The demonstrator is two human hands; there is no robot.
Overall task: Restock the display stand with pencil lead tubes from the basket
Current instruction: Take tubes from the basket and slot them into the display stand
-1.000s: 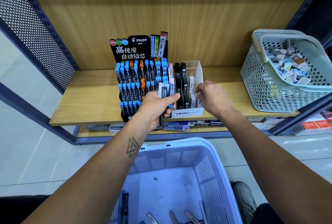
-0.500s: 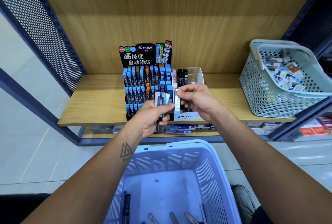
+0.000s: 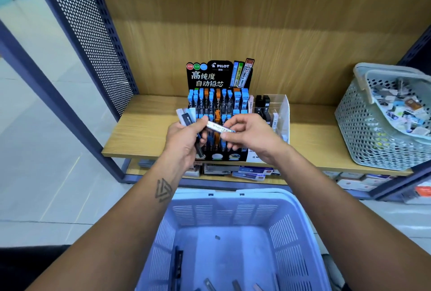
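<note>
Left hand [image 3: 184,141] grips several lead tubes [image 3: 186,116]; right hand [image 3: 251,136] pinches one white tube [image 3: 220,127].

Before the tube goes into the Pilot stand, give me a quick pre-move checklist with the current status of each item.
1. Single lead tube pinched in the right hand: ok.
2. Spare tubes gripped in the left hand: ok.
3. Tube upright for slotting: not ok, it lies nearly level between the hands.
4. Free slot in the display stand: cannot tell, the hands cover the lower rows.
5. Tube type matches a row: cannot tell, its label is too blurred.
6. Stock left in the blue basket: ok, a few tubes lie at the bottom.
</note>
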